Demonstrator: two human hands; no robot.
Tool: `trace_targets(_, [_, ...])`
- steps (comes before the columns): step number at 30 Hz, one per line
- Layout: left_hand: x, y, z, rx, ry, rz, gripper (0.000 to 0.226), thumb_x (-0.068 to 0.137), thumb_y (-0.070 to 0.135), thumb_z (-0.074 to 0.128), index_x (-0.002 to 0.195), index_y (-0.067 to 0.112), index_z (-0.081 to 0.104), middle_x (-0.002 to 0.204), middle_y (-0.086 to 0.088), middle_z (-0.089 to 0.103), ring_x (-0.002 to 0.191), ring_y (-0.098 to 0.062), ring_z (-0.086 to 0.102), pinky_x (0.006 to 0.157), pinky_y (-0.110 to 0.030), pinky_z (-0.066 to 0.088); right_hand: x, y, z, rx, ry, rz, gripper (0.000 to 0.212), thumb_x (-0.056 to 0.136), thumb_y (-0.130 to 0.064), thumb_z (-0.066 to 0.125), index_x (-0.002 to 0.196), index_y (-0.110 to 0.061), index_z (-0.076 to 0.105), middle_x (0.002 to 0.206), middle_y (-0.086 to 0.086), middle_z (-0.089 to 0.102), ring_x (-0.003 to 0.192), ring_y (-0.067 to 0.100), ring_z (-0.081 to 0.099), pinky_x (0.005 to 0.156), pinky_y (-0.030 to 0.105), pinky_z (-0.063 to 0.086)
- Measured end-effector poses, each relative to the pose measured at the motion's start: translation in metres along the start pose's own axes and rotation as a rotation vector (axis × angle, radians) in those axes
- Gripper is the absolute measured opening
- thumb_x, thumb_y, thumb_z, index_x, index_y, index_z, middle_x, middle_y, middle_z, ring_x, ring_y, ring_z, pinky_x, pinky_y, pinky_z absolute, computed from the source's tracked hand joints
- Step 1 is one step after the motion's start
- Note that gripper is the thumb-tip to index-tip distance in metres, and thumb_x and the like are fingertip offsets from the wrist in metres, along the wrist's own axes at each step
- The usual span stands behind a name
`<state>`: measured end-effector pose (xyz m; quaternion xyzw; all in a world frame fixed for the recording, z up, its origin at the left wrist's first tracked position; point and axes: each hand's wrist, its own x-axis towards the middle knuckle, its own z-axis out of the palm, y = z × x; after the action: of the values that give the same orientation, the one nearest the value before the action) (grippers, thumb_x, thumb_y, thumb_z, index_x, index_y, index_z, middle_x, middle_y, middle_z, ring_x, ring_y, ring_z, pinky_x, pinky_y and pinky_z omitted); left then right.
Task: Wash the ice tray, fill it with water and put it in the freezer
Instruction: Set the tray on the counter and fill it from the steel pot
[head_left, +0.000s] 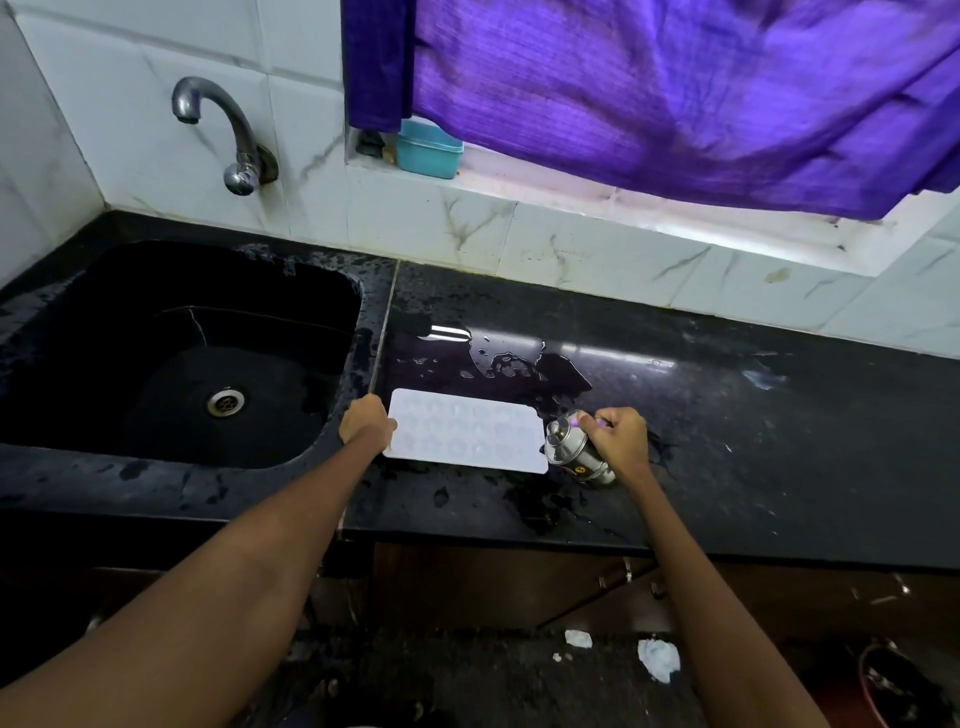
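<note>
Low in the frame, two bare forearms reached up from the bottom edge toward the wet black counter (727, 415). At centre, the white ice tray (465, 431) lay flat on it, long axis running left to right across the frame, just right of the sink (322, 441). The left hand (366, 423) gripped the tray's left short edge, fingers curled over it. The right hand (621, 441) was wrapped around a small steel bottle (574, 449), tilted with its mouth toward the tray's right end and almost touching it. Filling seemed to be under way; whether water was leaving the bottle could not be told. Open counter stretched right of the bottle. Beyond lay puddles, then, upper left, the tap (218, 124) and the purple curtain (675, 93).
</note>
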<state>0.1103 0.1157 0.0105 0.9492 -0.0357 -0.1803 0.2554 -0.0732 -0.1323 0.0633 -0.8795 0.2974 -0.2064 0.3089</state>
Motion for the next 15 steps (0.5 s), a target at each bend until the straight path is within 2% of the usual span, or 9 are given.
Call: trace_targets(15, [0.0032,-0.0027,0.0015,0.013,-0.011,0.006,0.03,0.088,0.014,0.062,0.114,0.0,0.065,0.12,-0.02,0.064,0.11,-0.035,0.062,0.088,-0.04,0.052,0.0035,-0.0021,-0.0066,0.023,0.017,-0.017,0.058,0.077,-0.007,0.067,0.043,-0.02,0.02,0.042,-0.004,0.019,0.034,0.011,0.025,0.04,0.017,0.017])
